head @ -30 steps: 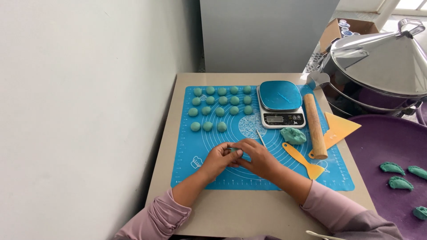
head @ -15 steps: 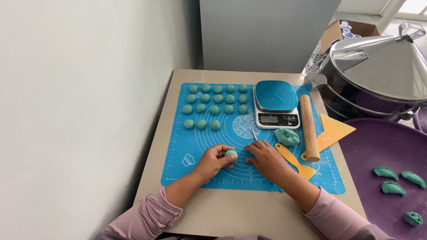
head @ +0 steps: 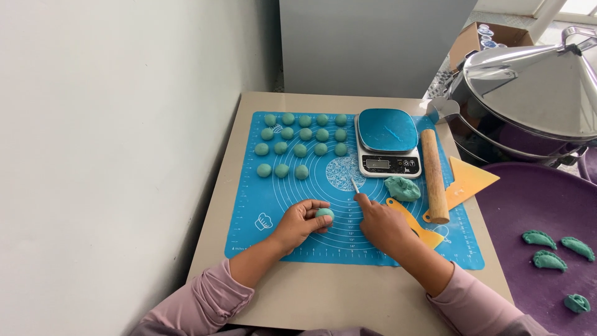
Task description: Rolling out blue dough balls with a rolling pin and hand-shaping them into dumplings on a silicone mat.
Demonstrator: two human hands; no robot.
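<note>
- Left hand [head: 298,223]: fingers curled around a green dough ball [head: 324,214], above the blue mat [head: 261,199].
- Right hand [head: 382,225]: fingers closed on a thin white stick [head: 355,185].
- Kitchen scale [head: 387,142]: behind the hands.

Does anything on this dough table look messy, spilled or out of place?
Nothing stands out. The dough balls sit in tidy rows on the blue mat, the left hand holds one ball, and the rolling pin lies beside the scale. No spills show.
</note>
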